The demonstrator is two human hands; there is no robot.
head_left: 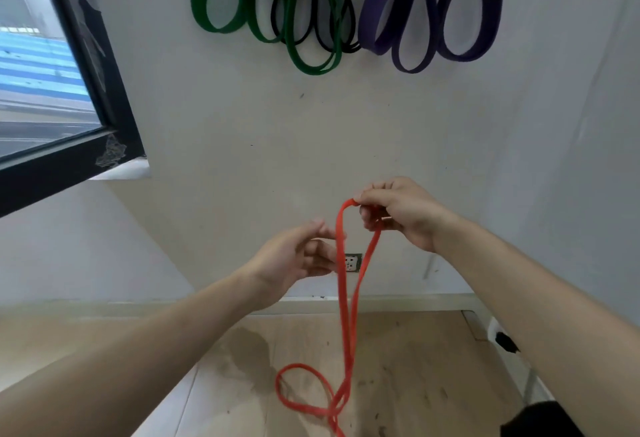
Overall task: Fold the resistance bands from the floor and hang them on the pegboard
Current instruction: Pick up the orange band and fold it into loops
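Folding the red band below the hung bands

Head view: the right hand (398,213) pinched the top of the red band (348,298); its lower loops lay on the floor (415,367) at 6 o'clock. The left hand (298,258), fingers apart, touched one strand. To fold well, it should probably gather both strands evenly. Green bands (263,3) and purple bands (433,10) hung at 12 o'clock.

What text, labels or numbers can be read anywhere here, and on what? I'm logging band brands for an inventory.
None can be read.
The red band, green bands and purple bands show no print.
The wall socket shows only blurred marks.
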